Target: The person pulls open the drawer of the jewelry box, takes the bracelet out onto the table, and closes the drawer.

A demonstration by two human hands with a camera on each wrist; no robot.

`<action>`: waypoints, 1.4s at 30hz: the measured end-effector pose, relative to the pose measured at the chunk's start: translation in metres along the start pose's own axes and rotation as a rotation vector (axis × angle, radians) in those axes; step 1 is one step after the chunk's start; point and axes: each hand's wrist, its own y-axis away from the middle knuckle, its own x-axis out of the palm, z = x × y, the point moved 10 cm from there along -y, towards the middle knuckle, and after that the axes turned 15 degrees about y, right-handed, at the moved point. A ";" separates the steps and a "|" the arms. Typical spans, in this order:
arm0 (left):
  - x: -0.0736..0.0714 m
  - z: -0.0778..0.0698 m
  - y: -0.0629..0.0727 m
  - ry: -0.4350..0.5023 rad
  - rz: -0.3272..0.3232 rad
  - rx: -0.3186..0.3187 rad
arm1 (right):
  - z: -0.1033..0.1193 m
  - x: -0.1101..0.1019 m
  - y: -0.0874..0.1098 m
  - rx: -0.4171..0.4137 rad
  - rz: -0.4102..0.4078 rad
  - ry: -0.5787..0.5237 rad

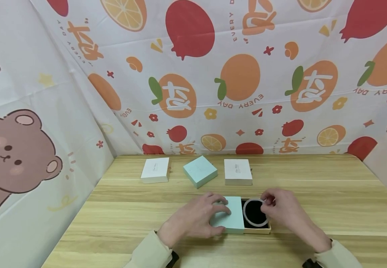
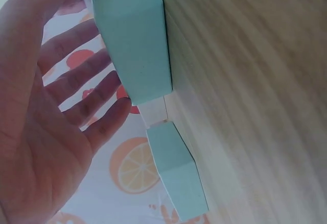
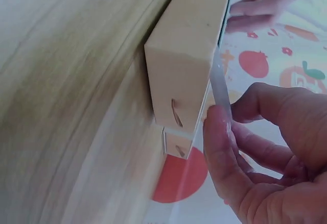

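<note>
pale ring (image 1: 245,214) in right hand (image 1: 285,206) by drawer edge (image 1: 258,231), tabletop (image 1: 344,208) beyond

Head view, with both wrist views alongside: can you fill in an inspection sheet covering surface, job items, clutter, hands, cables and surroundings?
Surface: wood-grain tabletop.
Job's things: mint sleeve with its cream tray partly out to the right; pale ring over the tray's dark lining.
Clutter: behind, left white box, second mint box set at an angle, right white box.
Left hand: fingers rest on the mint sleeve.
Right hand: pinches the pale ring's edge.
Cables: nothing seen.
Surroundings: fruit-print cloth behind the tabletop; bear print at picture left.
</note>
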 end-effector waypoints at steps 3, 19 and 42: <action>0.002 0.000 0.000 -0.005 0.005 0.002 | -0.006 0.001 0.002 0.021 0.034 -0.029; 0.002 0.002 -0.005 0.029 0.005 -0.028 | -0.029 0.012 0.011 0.180 0.132 -0.273; 0.000 0.003 -0.005 0.050 -0.012 -0.041 | -0.056 0.000 0.014 0.241 0.068 -0.361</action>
